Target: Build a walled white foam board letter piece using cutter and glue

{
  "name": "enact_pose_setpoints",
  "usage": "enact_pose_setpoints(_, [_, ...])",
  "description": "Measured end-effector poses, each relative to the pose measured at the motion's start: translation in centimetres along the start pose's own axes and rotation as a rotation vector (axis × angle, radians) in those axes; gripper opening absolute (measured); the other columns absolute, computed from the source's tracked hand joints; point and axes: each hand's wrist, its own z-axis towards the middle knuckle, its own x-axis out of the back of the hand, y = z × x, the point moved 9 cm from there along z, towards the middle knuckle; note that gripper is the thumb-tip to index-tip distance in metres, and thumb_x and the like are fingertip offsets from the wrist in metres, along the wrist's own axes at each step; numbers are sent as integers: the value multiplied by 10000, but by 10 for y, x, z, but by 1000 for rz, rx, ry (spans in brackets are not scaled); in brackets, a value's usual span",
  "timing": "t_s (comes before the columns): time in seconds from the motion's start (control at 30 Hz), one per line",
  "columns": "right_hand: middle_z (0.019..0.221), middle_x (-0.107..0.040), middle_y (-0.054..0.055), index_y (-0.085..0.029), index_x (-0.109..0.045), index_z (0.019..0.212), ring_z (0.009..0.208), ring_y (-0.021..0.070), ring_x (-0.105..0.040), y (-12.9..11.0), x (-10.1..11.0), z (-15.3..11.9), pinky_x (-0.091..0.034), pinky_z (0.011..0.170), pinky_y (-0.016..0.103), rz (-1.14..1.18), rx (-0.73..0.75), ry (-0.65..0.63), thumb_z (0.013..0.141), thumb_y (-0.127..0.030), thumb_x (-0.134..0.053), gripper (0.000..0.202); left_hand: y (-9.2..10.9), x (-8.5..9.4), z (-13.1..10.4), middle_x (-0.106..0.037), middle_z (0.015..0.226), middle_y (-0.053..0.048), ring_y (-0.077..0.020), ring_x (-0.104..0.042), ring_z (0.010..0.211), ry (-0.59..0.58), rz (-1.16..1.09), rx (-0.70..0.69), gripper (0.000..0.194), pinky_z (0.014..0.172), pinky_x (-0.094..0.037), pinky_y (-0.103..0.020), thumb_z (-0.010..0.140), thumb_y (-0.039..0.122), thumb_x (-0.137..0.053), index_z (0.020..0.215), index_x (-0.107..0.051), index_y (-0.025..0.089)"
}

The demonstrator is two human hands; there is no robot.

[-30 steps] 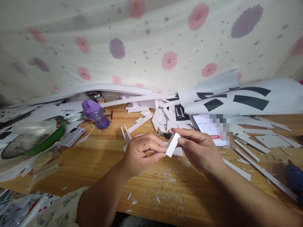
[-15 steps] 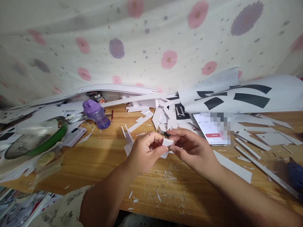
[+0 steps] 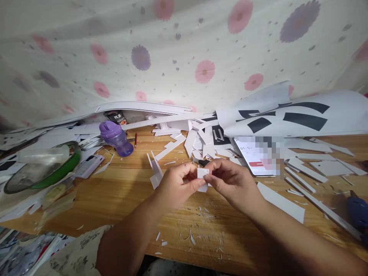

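Note:
Between both hands, above the middle of the wooden table [image 3: 115, 207], is a small white piece of board [image 3: 202, 173]. My left hand [image 3: 179, 184] pinches its left side between thumb and bent fingers. At its right side, the thumb and fingertips of my right hand [image 3: 230, 178] close on the same piece, near a small dark spot. Just below the fingers another bit of white board [image 3: 203, 188] shows; whether it is joined to the held piece I cannot tell. Behind the hands lies a dark-handled tool [image 3: 203, 162], mostly hidden.
A purple bottle [image 3: 116, 138] stands left of a red pencil [image 3: 136, 140]. Cut white offcuts [image 3: 201, 140] are heaped behind my hands. A lit phone [image 3: 253, 159] lies to the right, a blue tool [image 3: 358, 214] at the far right. A green-rimmed lid [image 3: 57, 174] sits left.
The small white board piece has turned slightly, its face now more square to me. The fingers of my right hand have shifted a little along it.

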Motion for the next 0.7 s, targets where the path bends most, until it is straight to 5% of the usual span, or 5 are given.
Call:
enact_pose_setpoints(0.17, [822, -612, 40, -171, -518, 1166, 743, 148, -604, 25, 23, 16, -524, 689, 310, -409, -43, -5, 917, -394, -435, 344, -6, 4, 2, -585, 671, 3, -96, -539, 589, 55, -367, 32, 241, 556, -445, -225, 774, 353, -668, 768, -552, 141])
enact_pose_setpoints(0.27, [970, -634, 120, -151, -608, 1089, 888, 233, -602, 51, 34, 23, -490, 791, 405, -837, -70, -33, 866, -322, -509, 298, -11, 4, 3, -603, 689, -9, -98, -559, 593, 97, -559, 75, 275, 511, -479, -207, 740, 364, -709, 812, -586, 129])
enact_pose_setpoints(0.43, [906, -657, 121, -175, -668, 1053, 821, 269, -614, 74, 21, 24, -475, 751, 411, -969, -85, -146, 741, -203, -621, 318, -11, 10, 4, -580, 636, 9, -75, -539, 547, 169, -727, 87, 269, 471, -491, -180, 711, 326, -745, 772, -582, 120])
enact_pose_setpoints(0.57, [873, -645, 121, -157, -664, 982, 742, 244, -621, 65, 27, 25, -481, 680, 373, -997, -76, -76, 815, -203, -510, 232, -12, 15, 5, -581, 613, 21, -72, -548, 508, 201, -793, 106, 289, 466, -491, -187, 687, 325, -764, 751, -562, 128])
enact_pose_setpoints(0.7, [1038, -614, 148, -134, -510, 1205, 889, 237, -628, 26, 40, 18, -504, 743, 362, -938, 31, 93, 945, -335, -319, 381, -12, 19, 6, -582, 605, 24, -74, -548, 510, 225, -849, 98, 304, 472, -477, -184, 684, 345, -766, 767, -561, 135])
